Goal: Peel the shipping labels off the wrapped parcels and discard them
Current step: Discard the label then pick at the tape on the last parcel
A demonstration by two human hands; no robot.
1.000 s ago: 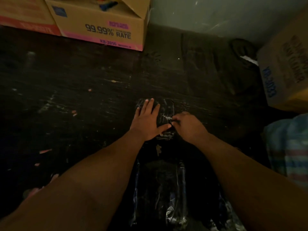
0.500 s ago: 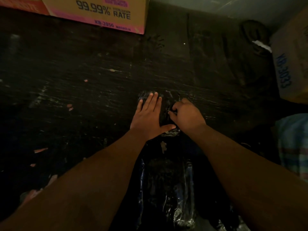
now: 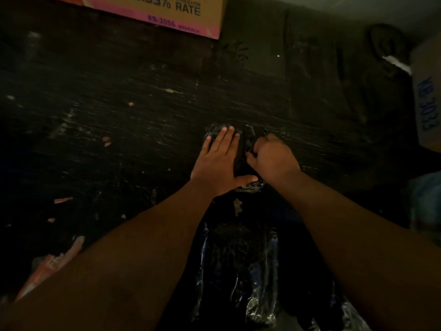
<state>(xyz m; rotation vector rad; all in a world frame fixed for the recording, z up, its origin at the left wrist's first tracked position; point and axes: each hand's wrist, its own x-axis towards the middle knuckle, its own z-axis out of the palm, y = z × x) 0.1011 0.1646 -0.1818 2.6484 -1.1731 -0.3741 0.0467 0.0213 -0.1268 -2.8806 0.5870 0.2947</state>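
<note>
A small parcel point(image 3: 243, 149) wrapped in shiny black plastic lies on the dark floor at mid-frame. My left hand point(image 3: 219, 163) presses flat on its left half, fingers spread and straight. My right hand point(image 3: 269, 158) is curled on the parcel's right side, fingertips pinching at its surface; whatever they grip is too dark to make out. A second, larger black-wrapped parcel point(image 3: 241, 263) lies closer to me between my forearms. No label can be told apart in the dim light.
A tan and pink carton point(image 3: 167, 13) printed "RATE" stands at the back left. Another carton point(image 3: 427, 96) stands at the right edge, beside a dark bag point(image 3: 386, 48). Striped cloth point(image 3: 427, 206) lies lower right. Torn scraps point(image 3: 62, 200) litter the floor at left.
The view has tipped down and closer. My right hand has slid up along the parcel's right side and curled tighter. My left hand stays flat on the parcel.
</note>
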